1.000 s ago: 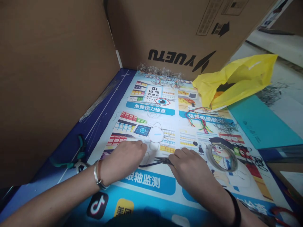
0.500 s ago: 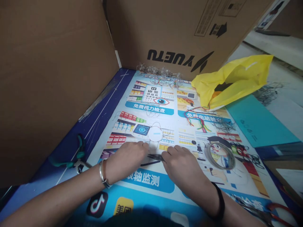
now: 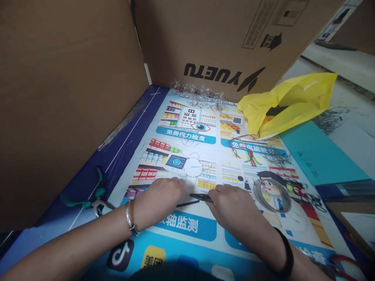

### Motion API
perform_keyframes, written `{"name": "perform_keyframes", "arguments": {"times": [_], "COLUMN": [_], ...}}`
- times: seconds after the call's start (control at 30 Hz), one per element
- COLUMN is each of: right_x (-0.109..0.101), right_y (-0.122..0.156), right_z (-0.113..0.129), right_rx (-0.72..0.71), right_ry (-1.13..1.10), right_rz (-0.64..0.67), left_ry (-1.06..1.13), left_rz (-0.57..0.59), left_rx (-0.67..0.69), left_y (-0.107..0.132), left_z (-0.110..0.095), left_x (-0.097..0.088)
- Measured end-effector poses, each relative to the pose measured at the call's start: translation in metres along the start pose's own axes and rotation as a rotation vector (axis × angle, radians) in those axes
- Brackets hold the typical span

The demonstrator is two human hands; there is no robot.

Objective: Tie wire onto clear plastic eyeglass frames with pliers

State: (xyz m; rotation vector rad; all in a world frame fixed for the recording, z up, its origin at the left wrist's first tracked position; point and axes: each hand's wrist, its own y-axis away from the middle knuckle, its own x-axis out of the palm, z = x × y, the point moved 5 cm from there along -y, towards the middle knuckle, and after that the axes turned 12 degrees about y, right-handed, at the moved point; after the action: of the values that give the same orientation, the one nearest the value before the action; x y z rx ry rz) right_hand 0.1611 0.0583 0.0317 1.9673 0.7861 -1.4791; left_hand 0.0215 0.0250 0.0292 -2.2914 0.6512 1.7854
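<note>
My right hand (image 3: 231, 201) is closed around dark needle-nose pliers (image 3: 199, 196), whose slim jaws point left toward my other hand. A small gap lies between the jaw tips and my left hand (image 3: 161, 201). That hand is closed too, its fingertips turned away from me, so what it pinches is hidden. Just beyond both hands, thin bent wire (image 3: 193, 154) lies on the printed poster sheet (image 3: 175, 238) that covers the surface.
Cardboard walls (image 3: 164, 43) stand left and behind. Green-handled pliers (image 3: 98, 193) lie left, near straight wires (image 3: 118, 130). A tape roll (image 3: 258, 195), colored cords (image 3: 250, 156), a yellow bag (image 3: 310, 93) and red-handled scissors (image 3: 348, 262) sit right. Tangled wire pieces (image 3: 202, 91) line the back.
My right hand has shifted to the right with the needle-nose pliers, and their jaws now stand apart from my left hand. My left hand has barely moved.
</note>
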Motion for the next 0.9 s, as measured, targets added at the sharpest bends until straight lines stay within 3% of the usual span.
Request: {"name": "perform_keyframes", "arguments": {"times": [0.17,0.67,0.77,0.9], "right_x": [-0.002,0.007,0.009,0.009], "right_y": [-0.005,-0.004,-0.001,0.0], "right_z": [0.007,0.004,-0.002,-0.006], "right_rx": [-0.018,-0.044,-0.015,0.006], "right_ry": [0.001,-0.076,-0.108,-0.211], "right_rz": [0.061,0.023,-0.003,-0.041], "left_ry": [0.006,0.089,0.234,0.634], "left_rz": [0.01,-0.074,-0.073,-0.053], "left_rx": [-0.017,-0.052,-0.103,-0.139], "left_y": [0.001,0.001,0.0,-0.002], "left_z": [0.002,0.007,0.011,0.016], "left_x": [0.002,-0.002,-0.008,-0.013]}}
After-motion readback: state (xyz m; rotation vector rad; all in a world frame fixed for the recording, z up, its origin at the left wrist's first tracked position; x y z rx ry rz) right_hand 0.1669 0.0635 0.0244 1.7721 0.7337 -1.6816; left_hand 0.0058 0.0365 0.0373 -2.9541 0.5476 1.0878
